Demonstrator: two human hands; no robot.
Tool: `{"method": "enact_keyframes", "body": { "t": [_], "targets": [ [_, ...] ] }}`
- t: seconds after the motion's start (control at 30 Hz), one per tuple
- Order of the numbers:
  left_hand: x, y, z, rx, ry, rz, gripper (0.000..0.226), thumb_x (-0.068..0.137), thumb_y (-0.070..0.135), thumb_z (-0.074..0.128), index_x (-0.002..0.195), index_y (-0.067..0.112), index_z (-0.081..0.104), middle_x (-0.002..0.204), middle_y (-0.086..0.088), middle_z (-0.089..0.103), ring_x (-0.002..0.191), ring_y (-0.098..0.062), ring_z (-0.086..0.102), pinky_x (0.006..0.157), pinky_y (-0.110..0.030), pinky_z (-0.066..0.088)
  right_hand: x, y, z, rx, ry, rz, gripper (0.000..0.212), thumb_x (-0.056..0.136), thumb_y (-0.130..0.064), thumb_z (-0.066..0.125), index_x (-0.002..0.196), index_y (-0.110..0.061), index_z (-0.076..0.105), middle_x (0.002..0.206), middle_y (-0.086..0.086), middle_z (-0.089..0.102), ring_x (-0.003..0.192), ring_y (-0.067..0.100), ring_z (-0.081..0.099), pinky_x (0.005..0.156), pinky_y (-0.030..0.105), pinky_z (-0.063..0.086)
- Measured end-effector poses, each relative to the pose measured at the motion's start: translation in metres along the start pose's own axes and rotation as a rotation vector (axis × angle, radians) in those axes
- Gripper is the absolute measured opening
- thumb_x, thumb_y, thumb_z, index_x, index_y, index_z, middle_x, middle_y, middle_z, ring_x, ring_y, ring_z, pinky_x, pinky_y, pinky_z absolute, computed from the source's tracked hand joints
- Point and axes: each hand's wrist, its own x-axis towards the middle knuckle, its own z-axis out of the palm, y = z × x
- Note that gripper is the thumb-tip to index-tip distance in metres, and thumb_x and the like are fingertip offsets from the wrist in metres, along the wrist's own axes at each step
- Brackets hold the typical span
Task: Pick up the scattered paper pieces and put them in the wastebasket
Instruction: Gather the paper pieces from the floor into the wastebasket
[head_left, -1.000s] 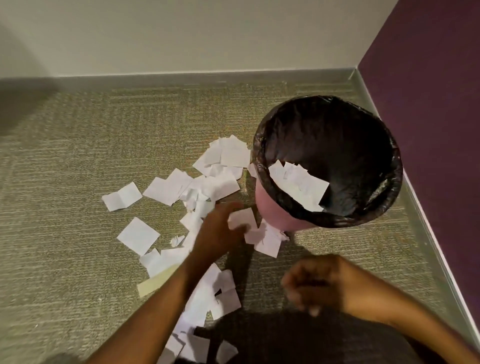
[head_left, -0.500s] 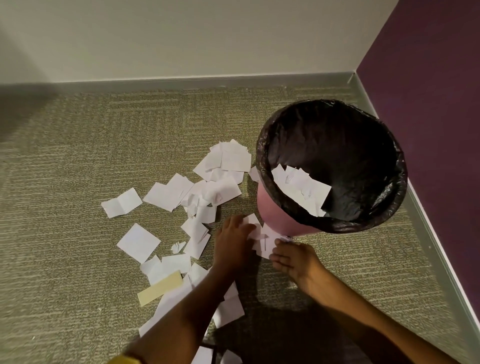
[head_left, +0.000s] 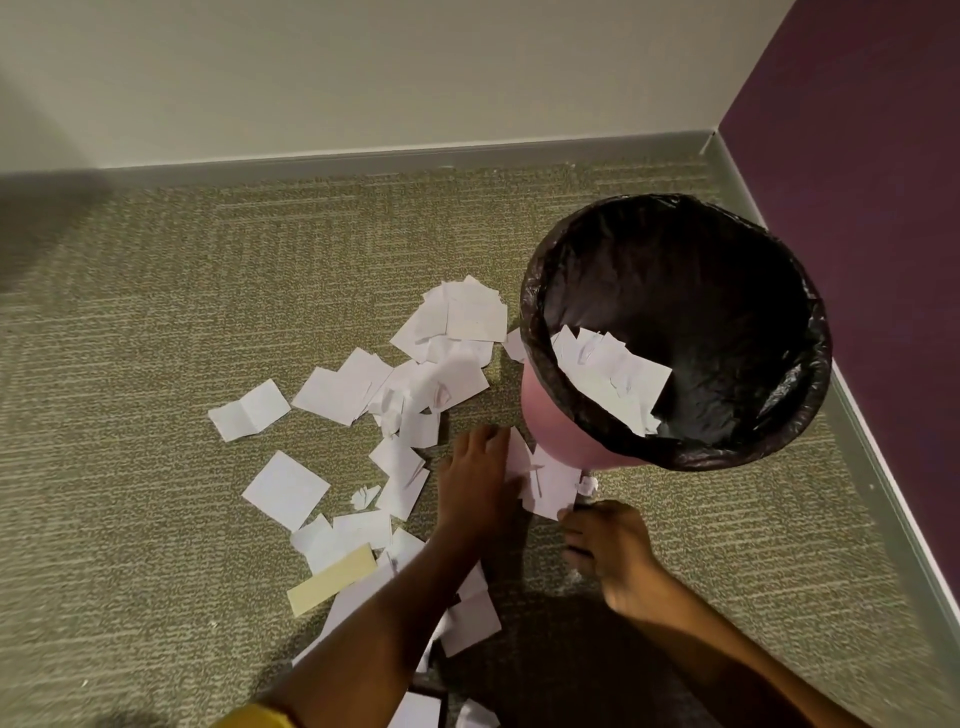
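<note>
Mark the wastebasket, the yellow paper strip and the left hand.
wastebasket (head_left: 550, 415): head view, pink outer wall.
yellow paper strip (head_left: 332, 579): head view, its middle.
left hand (head_left: 478, 483): head view, back of the hand.

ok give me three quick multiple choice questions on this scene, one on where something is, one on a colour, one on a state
1. Where do most of the loose paper pieces lie?
A) on the carpet left of the wastebasket
B) on a shelf
C) on a chair

2. What colour is the wastebasket's wall under the black liner?
A) blue
B) pink
C) green

3. What state is the wastebasket in?
A) tipped over
B) lidded
C) upright, with some paper inside

Answers:
1 A, the pieces spread leftward from its base.
2 B, pink shows below the liner's edge.
3 C, white pieces rest against the liner's near side within the open mouth.
</note>
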Motion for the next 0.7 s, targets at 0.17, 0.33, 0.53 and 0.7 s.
{"method": "enact_keyframes", "body": {
  "t": [0.17, 0.33, 0.53, 0.7],
  "targets": [
    [0.003, 0.005, 0.003, 0.007, 0.016, -0.029, 0.081, 0.087, 0.043, 0.077, 0.156, 0.017, 0.043, 0.151, -0.008, 0.043, 0.138, -0.033, 0.042, 0.103, -0.054, 0.048, 0.007, 0.003, -0.002, 0.119, 0.033, 0.06, 0.029, 0.094, 0.013, 0.063, 0.114, 0.033, 0.054, 0.09, 0.02, 0.055, 0.068, 0.026, 0.052, 0.055, 0.03, 0.044],
    [0.013, 0.004, 0.005, 0.019, 0.026, -0.043, 0.072, 0.081, 0.04, 0.083, 0.142, 0.019, 0.052, 0.139, -0.007, 0.048, 0.128, -0.032, 0.044, 0.096, -0.05, 0.051, 0.007, -0.005, -0.002, 0.186, -0.035, 0.052, 0.008, 0.097, 0.003, 0.069, 0.103, -0.002, 0.066, 0.094, 0.015, 0.058, 0.071, 0.02, 0.056, 0.063, 0.032, 0.045],
    [0.016, 0.0, 0.009, -0.018, 0.074, -0.045, 0.061, 0.08, 0.034, 0.085, 0.134, 0.023, 0.058, 0.135, -0.005, 0.052, 0.125, -0.03, 0.046, 0.093, -0.046, 0.051, 0.013, -0.004, 0.001, 0.202, -0.089, -0.093, 0.017, 0.098, 0.001, 0.071, 0.097, -0.013, 0.061, 0.077, -0.002, 0.067, 0.074, 0.01, 0.067, 0.081, 0.04, 0.057],
    [0.017, 0.001, 0.008, -0.045, 0.108, -0.056, 0.049, 0.08, 0.03, 0.086, 0.124, 0.026, 0.064, 0.131, -0.003, 0.053, 0.122, -0.028, 0.046, 0.089, -0.044, 0.052, 0.021, -0.009, 0.009, 0.159, -0.072, -0.161, 0.018, 0.1, 0.002, 0.069, 0.091, -0.012, 0.062, 0.063, -0.009, 0.062, 0.06, 0.008, 0.064, 0.08, 0.045, 0.061]
  ]
}}
